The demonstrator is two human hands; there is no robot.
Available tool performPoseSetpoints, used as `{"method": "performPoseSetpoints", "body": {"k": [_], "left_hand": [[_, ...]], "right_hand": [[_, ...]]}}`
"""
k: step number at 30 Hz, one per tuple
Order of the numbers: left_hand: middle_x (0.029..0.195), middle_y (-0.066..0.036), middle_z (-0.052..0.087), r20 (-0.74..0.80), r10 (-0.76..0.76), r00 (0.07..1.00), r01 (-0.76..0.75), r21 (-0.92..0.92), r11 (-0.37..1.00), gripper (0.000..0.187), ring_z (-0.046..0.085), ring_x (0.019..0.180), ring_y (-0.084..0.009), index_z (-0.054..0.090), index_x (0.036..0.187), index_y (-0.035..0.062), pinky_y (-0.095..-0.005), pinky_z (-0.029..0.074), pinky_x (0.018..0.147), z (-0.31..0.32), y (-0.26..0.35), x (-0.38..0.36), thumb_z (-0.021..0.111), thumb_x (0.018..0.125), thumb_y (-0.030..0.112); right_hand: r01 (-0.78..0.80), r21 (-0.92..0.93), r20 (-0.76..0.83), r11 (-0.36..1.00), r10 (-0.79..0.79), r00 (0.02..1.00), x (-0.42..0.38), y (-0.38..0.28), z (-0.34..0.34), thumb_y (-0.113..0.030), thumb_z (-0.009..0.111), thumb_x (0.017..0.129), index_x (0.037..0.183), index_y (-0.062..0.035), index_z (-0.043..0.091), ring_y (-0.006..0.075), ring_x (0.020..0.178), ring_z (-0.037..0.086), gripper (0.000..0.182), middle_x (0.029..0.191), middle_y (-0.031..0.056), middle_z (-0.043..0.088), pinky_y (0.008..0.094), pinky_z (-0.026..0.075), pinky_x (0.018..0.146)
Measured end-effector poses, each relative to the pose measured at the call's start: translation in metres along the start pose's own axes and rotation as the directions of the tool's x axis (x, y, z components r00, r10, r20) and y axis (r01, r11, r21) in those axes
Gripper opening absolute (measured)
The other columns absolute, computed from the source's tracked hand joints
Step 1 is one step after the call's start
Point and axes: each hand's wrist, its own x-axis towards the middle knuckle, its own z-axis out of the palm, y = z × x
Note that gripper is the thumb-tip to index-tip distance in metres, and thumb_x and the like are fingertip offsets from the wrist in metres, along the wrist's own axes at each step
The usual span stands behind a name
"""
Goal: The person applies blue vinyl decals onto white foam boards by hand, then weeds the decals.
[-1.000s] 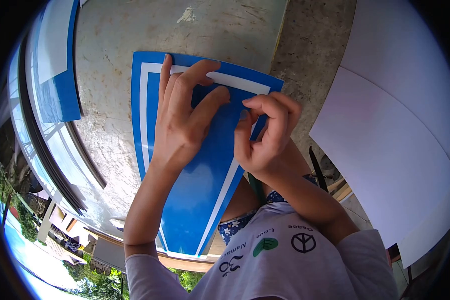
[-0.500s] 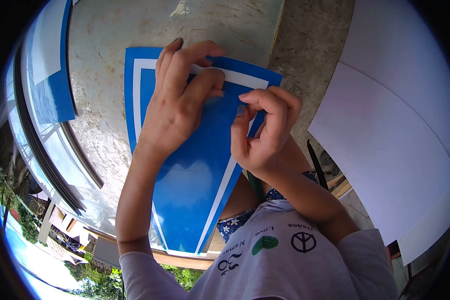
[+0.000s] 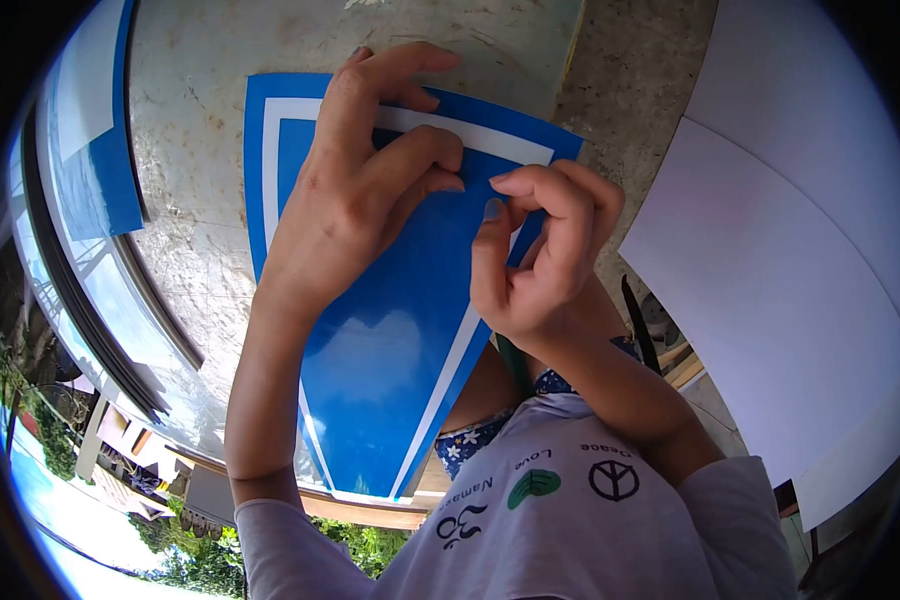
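A blue sheet (image 3: 370,370) with a white border line lies on the worn grey table, wide at the far end and tapering towards my body. My left hand (image 3: 355,190) is over its far left part, back of the hand up, thumb and index finger pinched and the other fingers curled. Close by on the right, over the sheet's far right corner, my right hand (image 3: 550,240) has its thumb and index fingertips together and the other fingers bent. Anything between the fingertips of either hand is too small to make out.
At the left lie another blue and white sheet (image 3: 120,190) and long dark-edged strips (image 3: 90,310). Large white sheets (image 3: 760,250) are at the right. The grey tabletop (image 3: 190,120) extends beyond the blue sheet. Greenery shows at the lower left.
Both hands have shifted slightly; the left has moved up and the right a little to the right. The blue sheet's far edge appears slightly higher in view.
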Motion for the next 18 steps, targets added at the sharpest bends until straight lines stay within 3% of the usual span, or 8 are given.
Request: {"method": "performPoseSetpoints", "body": {"k": [4,6,9,13,18], "left_hand": [[0.121,-0.011,0.05,0.016,-0.043,0.999,0.042,0.04,0.998,0.02,0.056,0.093,-0.0225,0.061,0.077,0.0041,-0.0363,0.05,0.084,0.001,0.007,0.001,0.074,0.061,0.004],[0.121,-0.01,0.05,0.04,-0.026,0.999,0.02,0.152,0.988,0.019,0.056,0.091,-0.0209,0.061,0.077,0.0038,-0.0432,0.043,0.096,0.001,0.009,0.002,0.072,0.062,0.002],[0.121,-0.01,0.05,0.077,0.003,0.997,-0.017,0.188,0.982,0.019,0.056,0.092,-0.0199,0.061,0.079,0.003,-0.0481,0.035,0.104,0.003,0.007,0.002,0.071,0.063,0.0],[0.122,-0.011,0.05,0.075,-0.013,0.997,0.004,0.117,0.993,0.02,0.056,0.092,-0.0199,0.06,0.08,0.0025,-0.0435,0.042,0.097,0.001,0.001,0.0,0.07,0.063,-0.001],[0.127,-0.012,0.048,0.013,-0.081,0.997,0.082,-0.11,0.991,0.022,0.055,0.093,-0.0201,0.06,0.079,0.0035,-0.0312,0.05,0.076,-0.005,0.002,0.006,0.073,0.062,0.005]], "right_hand": [[0.003,-0.027,0.013,1.0,-0.003,1.0,0.0,-0.001,-0.002,0.004,0.051,0.072,0.102,-0.0008,0.055,0.0118,0.076,0.042,0.031,0.103,0.0109,0.041,0.0191,0.037,0.057],[0.028,-0.034,0.031,0.999,-0.027,0.999,0.001,0.001,-0.002,0.006,0.05,0.072,0.103,0.0015,0.053,0.01,0.071,0.042,0.032,0.104,0.0121,0.04,0.0188,0.037,0.056],[0.06,-0.054,0.054,0.997,-0.057,0.997,0.002,0.002,-0.003,0.007,0.048,0.071,0.104,0.0038,0.051,0.0081,0.066,0.042,0.033,0.106,0.0134,0.038,0.0182,0.037,0.054],[0.074,-0.054,0.06,0.996,-0.07,0.996,0.003,0.002,-0.003,0.007,0.048,0.072,0.104,0.0041,0.051,0.008,0.065,0.042,0.032,0.106,0.0134,0.038,0.0176,0.037,0.053],[0.066,-0.054,0.065,0.996,-0.063,0.996,0.002,0.002,-0.003,0.007,0.048,0.072,0.104,0.0041,0.05,0.0077,0.065,0.042,0.033,0.106,0.0134,0.039,0.0176,0.037,0.053]]}}
